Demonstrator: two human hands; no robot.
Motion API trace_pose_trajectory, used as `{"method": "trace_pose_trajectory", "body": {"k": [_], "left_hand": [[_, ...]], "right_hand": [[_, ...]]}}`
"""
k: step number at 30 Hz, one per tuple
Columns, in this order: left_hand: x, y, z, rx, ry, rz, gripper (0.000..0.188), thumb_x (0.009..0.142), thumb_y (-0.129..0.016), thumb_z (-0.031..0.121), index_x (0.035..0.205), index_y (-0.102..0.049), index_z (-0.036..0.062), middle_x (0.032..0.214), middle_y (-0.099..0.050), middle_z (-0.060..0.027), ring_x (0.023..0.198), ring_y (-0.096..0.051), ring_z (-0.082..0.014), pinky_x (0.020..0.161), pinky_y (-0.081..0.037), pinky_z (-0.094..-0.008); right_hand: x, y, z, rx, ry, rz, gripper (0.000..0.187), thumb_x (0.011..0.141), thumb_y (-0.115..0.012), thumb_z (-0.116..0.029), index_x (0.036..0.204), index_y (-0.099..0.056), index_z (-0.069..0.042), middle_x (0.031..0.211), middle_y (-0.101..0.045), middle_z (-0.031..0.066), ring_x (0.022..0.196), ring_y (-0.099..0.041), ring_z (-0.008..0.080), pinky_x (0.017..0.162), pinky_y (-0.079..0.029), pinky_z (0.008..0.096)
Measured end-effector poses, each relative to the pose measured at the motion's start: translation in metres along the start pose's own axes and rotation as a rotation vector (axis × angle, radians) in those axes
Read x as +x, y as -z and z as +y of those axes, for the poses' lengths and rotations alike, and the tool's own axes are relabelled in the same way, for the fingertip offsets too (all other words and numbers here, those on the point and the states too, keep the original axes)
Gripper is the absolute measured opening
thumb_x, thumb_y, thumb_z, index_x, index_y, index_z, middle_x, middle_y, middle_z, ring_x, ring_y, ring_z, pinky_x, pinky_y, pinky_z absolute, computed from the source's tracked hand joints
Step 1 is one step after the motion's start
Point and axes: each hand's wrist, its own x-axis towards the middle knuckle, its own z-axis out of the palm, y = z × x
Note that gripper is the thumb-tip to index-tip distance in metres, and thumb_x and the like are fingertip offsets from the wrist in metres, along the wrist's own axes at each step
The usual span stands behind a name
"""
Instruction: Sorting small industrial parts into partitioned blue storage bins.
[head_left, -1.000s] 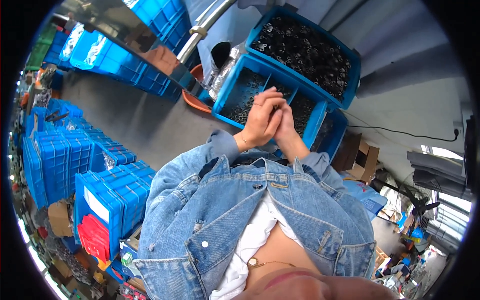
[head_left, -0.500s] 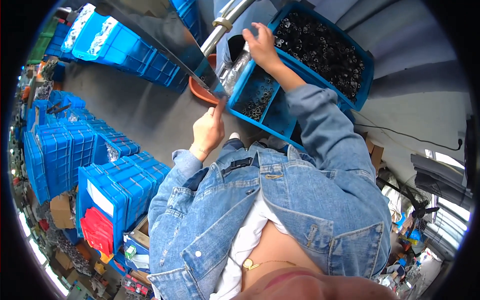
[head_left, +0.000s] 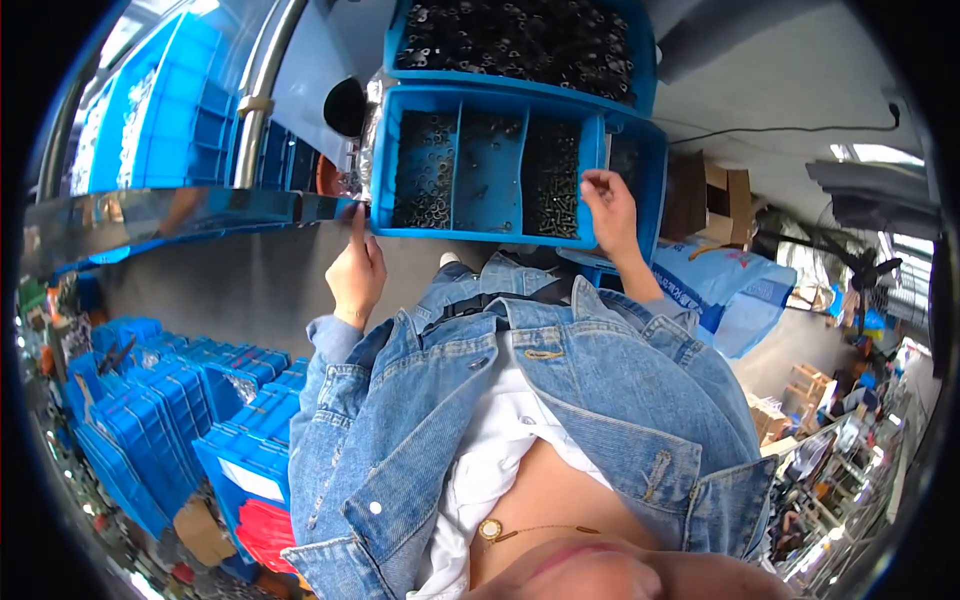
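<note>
A blue three-compartment tray (head_left: 487, 185) sits open-topped, holding small metal parts (head_left: 428, 205).

The left hand (head_left: 355, 280) points its index finger forward; well apart from it and farther forward, the right hand (head_left: 612, 217) loosely bends its fingers.

Cool, moderate light fills the frame, burning out white at the window (head_left: 912, 246) on the right and glinting off the metal pole (head_left: 266, 95) at upper left. Straight edges bend toward the rim (black closes the corners), where detail smears.
</note>
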Motion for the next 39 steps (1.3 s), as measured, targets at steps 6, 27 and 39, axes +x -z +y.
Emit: {"method": "trace_pose_trajectory", "body": {"k": [6, 27, 39], "left_hand": [[0.031, 0.010, 0.084, -0.395, -0.395, 0.109, 0.022, 0.076, -0.061, 0.006, 0.098, -0.058, 0.0067, 0.081, -0.059, -0.0105, 0.069, -0.060, -0.0262, 0.055, -0.050, -0.0381], [0.122, -0.087, 0.128, 0.001, -0.565, -0.083, 0.009, 0.073, -0.053, 0.002, 0.081, -0.058, 0.0042, 0.079, -0.061, -0.0145, 0.068, -0.062, -0.0265, 0.059, -0.051, -0.0327], [0.107, -0.059, 0.140, 0.594, -0.666, -0.162, 0.008, 0.072, -0.059, 0.010, 0.073, -0.067, 0.0080, 0.082, -0.064, -0.0083, 0.075, -0.062, -0.0215, 0.063, -0.049, -0.0294]], "right_hand": [[-0.023, -0.009, -0.006, -0.041, 0.009, -0.031, 0.018, 0.084, -0.059, -0.006, 0.101, -0.056, 0.000, 0.094, -0.059, 0.0062, 0.085, -0.057, 0.0114, 0.072, -0.048, 0.0239], [-0.021, -0.009, -0.014, -0.032, 0.058, -0.231, 0.012, 0.083, -0.059, -0.006, 0.093, -0.058, 0.001, 0.088, -0.058, 0.0074, 0.077, -0.058, 0.0131, 0.067, -0.049, 0.0235], [-0.013, -0.006, -0.013, 0.109, -0.096, -0.335, 0.011, 0.085, -0.058, -0.005, 0.095, -0.058, -0.001, 0.087, -0.060, 0.0040, 0.079, -0.059, 0.0105, 0.073, -0.048, 0.0224]]}}
